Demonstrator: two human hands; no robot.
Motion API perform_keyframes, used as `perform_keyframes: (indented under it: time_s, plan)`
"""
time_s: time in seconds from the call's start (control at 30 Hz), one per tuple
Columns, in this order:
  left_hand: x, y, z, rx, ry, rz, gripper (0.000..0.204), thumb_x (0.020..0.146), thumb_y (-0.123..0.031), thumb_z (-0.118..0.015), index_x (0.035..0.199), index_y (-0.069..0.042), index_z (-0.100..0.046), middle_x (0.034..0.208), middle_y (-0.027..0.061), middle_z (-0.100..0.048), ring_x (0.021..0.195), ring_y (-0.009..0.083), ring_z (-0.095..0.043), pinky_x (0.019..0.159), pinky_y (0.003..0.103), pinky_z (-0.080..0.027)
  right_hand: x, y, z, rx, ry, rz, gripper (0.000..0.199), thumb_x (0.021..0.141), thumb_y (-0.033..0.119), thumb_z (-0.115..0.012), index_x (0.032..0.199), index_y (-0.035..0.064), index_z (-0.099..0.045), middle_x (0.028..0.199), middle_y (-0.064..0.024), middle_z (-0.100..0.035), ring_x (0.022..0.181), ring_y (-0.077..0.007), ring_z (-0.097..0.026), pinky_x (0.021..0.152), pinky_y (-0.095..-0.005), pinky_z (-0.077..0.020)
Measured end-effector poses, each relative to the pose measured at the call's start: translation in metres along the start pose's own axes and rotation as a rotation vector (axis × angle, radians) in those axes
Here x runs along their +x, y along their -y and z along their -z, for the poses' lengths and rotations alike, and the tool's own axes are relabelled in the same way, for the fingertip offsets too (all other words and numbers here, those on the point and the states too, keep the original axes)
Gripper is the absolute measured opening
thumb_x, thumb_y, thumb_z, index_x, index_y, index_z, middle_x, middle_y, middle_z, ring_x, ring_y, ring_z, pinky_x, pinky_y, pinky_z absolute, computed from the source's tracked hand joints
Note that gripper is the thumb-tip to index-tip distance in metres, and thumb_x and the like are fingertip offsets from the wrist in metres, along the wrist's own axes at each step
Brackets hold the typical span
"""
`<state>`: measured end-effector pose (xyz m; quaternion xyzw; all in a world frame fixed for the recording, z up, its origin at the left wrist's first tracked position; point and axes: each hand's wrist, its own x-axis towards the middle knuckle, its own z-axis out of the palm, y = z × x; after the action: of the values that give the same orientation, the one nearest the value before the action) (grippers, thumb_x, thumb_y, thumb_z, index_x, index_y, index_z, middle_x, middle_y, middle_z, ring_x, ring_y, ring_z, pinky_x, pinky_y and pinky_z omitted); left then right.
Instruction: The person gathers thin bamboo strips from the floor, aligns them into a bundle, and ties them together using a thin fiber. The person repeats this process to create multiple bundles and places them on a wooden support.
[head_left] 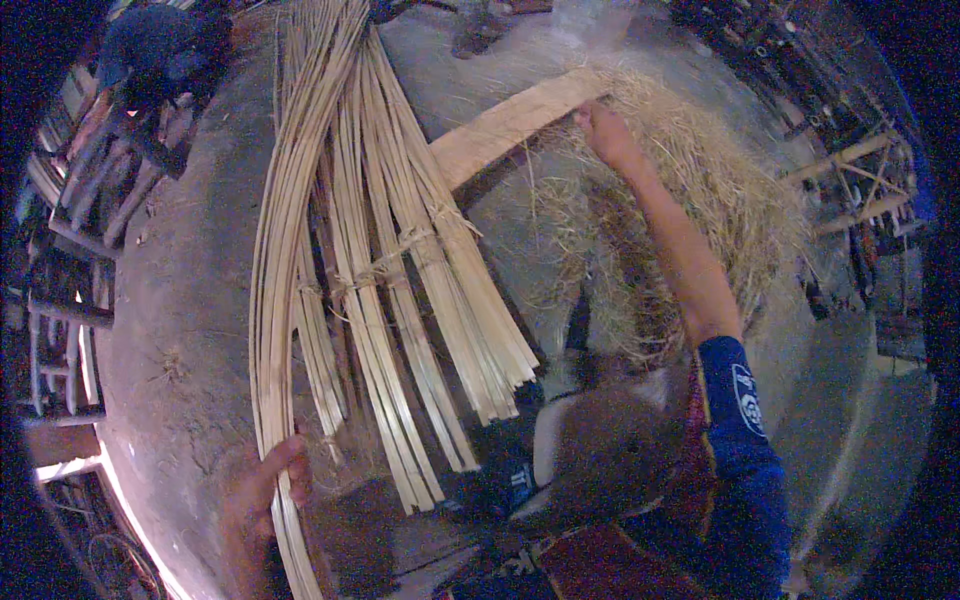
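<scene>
My left hand [272,478], at the lower left, is wrapped round a bundle of long, thin bamboo strips [268,340] that runs up to the far edge. Several more bundles of pale strips [455,310] fan out beside it, bound with twisted straw ties [385,268]. My right arm reaches far forward. Its right hand [608,138] is closed at the edge of a loose straw heap [740,190], next to the end of a flat wooden board [520,122]. What the fingers hold there cannot be made out.
Another person [165,60] bends over at the far left. Wooden racks with poles [75,310] line the left side. To the right stands a wooden frame [860,180] among stacked items. Bare grey ground [190,270] lies left of the strips.
</scene>
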<state>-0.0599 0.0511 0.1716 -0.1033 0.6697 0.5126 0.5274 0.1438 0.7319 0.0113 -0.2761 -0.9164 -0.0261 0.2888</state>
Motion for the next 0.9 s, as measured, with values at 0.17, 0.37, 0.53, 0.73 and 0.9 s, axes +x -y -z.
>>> perform_keyframes:
  time_s: [0.17,0.37,0.53,0.73,0.9]
  plan:
    - [-0.008,-0.001,0.004,0.057,-0.099,0.023,0.033,0.086,-0.013,-0.070,0.113,-0.004,-0.052,0.063,0.0039,-0.049,0.044,0.0160,-0.049,0.038,0.030,-0.041,-0.001,0.023,-0.093,-0.119,0.321,-0.210,0.032,0.090,0.018,-0.048,0.117,0.0066,-0.061,0.107,-0.0230,-0.066,0.102,-0.0414,-0.063,0.087,-0.0489,-0.0501]
    - [-0.008,-0.004,-0.003,0.050,-0.165,0.015,0.038,0.082,-0.011,-0.070,0.115,0.000,-0.055,0.072,0.0056,-0.058,0.049,0.0139,-0.053,0.040,0.026,-0.042,-0.002,0.001,-0.132,-0.244,0.337,-0.096,0.034,0.092,0.021,-0.046,0.122,0.0144,-0.061,0.111,-0.0211,-0.066,0.100,-0.0406,-0.064,0.089,-0.0519,-0.0501]
    - [-0.007,0.002,-0.008,-0.001,-0.262,-0.035,0.039,0.081,-0.010,-0.070,0.116,0.000,-0.054,0.074,0.0077,-0.059,0.049,0.0143,-0.053,0.040,0.027,-0.042,-0.019,-0.001,-0.139,-0.430,0.615,-0.148,0.030,0.095,0.023,-0.046,0.119,0.0145,-0.061,0.113,-0.0182,-0.065,0.098,-0.0376,-0.065,0.090,-0.0523,-0.0491]
    - [-0.007,0.006,-0.003,-0.002,-0.270,-0.030,0.039,0.082,-0.010,-0.069,0.116,-0.001,-0.053,0.072,0.0052,-0.057,0.050,0.0137,-0.054,0.038,0.026,-0.042,-0.007,0.039,-0.122,0.027,-0.064,-0.079,0.024,0.095,0.026,-0.053,0.112,0.0131,-0.064,0.101,-0.0158,-0.066,0.090,-0.0334,-0.066,0.083,-0.0456,-0.0508]
    - [-0.007,-0.007,-0.007,0.052,-0.218,-0.016,0.033,0.086,-0.010,-0.068,0.114,-0.002,-0.053,0.065,0.0054,-0.052,0.046,0.0171,-0.052,0.039,0.031,-0.044,-0.004,0.047,-0.142,-0.074,0.352,-0.120,0.021,0.091,0.024,-0.059,0.105,0.0107,-0.067,0.093,-0.0147,-0.066,0.085,-0.0307,-0.065,0.079,-0.0425,-0.0502]
